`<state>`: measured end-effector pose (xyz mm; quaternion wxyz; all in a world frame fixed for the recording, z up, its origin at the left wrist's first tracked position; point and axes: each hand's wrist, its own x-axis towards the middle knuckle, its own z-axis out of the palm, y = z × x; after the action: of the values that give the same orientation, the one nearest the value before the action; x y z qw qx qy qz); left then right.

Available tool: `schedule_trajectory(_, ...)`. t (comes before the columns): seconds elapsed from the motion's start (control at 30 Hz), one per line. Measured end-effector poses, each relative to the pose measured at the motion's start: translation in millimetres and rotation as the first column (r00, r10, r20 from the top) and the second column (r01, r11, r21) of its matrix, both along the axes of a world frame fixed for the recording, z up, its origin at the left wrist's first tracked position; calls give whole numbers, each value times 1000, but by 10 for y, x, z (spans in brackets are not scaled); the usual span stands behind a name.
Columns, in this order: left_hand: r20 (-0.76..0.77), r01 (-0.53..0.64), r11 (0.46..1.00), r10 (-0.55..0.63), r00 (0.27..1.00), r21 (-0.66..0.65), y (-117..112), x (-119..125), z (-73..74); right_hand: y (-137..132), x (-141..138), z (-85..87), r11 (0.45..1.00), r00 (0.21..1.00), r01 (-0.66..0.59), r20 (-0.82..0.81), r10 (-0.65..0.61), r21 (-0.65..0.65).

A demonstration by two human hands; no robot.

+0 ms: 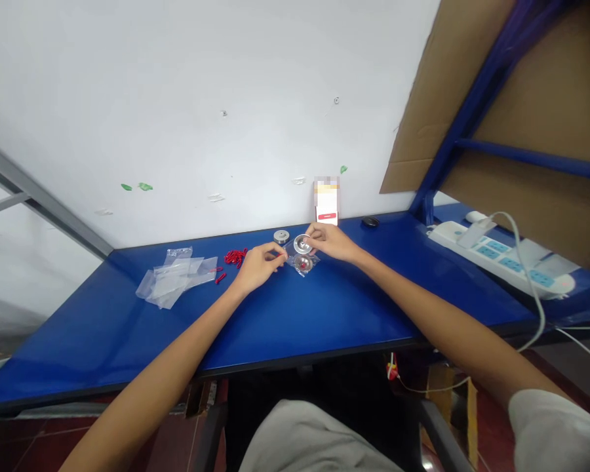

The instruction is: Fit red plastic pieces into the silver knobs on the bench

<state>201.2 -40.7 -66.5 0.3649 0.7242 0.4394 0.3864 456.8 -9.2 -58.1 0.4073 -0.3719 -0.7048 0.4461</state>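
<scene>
My right hand (330, 241) pinches a round silver metal disc (302, 244) at its right edge, holding it tilted up off the blue table (324, 308). My left hand (259, 263) has its fingers closed in a pinch on the edge of a small clear plastic bag (303, 263) that lies just below the disc and holds another silver disc with a red piece. A second silver disc (281, 236) rests on the table behind my left hand.
A heap of small red pieces (235, 257) and a pile of empty clear bags (174, 280) lie to the left. A small card (327, 208) leans on the white wall. A black knob (370, 221) and a white power strip (501, 254) with cables sit to the right.
</scene>
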Motion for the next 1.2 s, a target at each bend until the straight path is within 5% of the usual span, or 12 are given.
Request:
schedule_trajectory(0.13, -83, -156, 908, 203, 976, 388, -52, -24, 94, -121, -211, -31, 986, 978, 89, -173, -113, -141)
schedule_trajectory(0.43, -185, -97, 783, 262, 947, 614, -111, -36, 106, -366, -469, 1, 966, 948, 58, -290, -134, -253)
schedule_trajectory(0.9, -234, -19, 755, 227, 945, 655, -80, -16, 1, -439, -483, -3, 971, 939, -67, -343, -16, -229)
schedule_trajectory(1.2, -318, -77, 765, 355, 879, 640, -152, 25, 36, -404, -489, -83, 985, 954, -102, -294, 58, -137)
